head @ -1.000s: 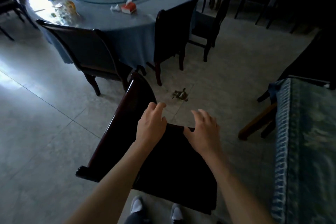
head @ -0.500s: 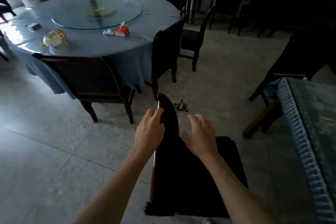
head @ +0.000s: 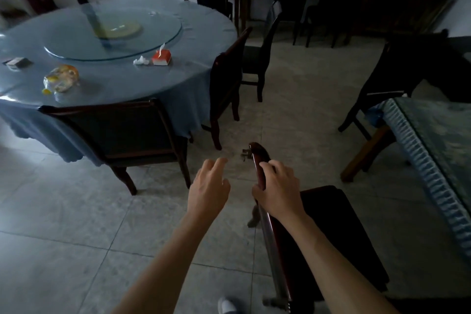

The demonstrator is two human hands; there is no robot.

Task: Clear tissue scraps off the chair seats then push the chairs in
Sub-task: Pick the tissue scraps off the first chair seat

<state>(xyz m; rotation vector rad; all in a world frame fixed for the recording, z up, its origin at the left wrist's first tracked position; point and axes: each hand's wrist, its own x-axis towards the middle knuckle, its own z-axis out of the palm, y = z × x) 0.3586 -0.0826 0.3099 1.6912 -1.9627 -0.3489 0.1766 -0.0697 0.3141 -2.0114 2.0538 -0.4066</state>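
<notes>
The right hand point(head: 279, 190) is wrapped around the top rail of a dark reddish-brown wooden chair point(head: 331, 237), fingers curled over the glossy backrest edge, thumb on its near side. The chair's dark seat lies to the right of that rail, just beside the patterned teal-clothed bench point(head: 433, 140) at the right edge. Whether any scrap lies on that seat cannot be told; it is too dark.

The left hand point(head: 209, 186) hovers over the grey tiled floor point(head: 63, 224), apart from the chair, fingers spread loosely and holding nothing.

Ahead to the left stands a round bench under a blue cloth point(head: 142, 89) with a glass turntable point(head: 112, 30). On it lie a crumpled white tissue point(head: 141, 60), just beside a red tissue box point(head: 161, 57), and a clear bag with orange contents point(head: 61, 78). 2 dark wooden chairs sit against this bench: 1 at its near edge point(head: 122, 132), 1 at its right side point(head: 226, 84). A small dark bit of litter point(head: 245, 155) lies on the floor past the held chair's rail.
</notes>
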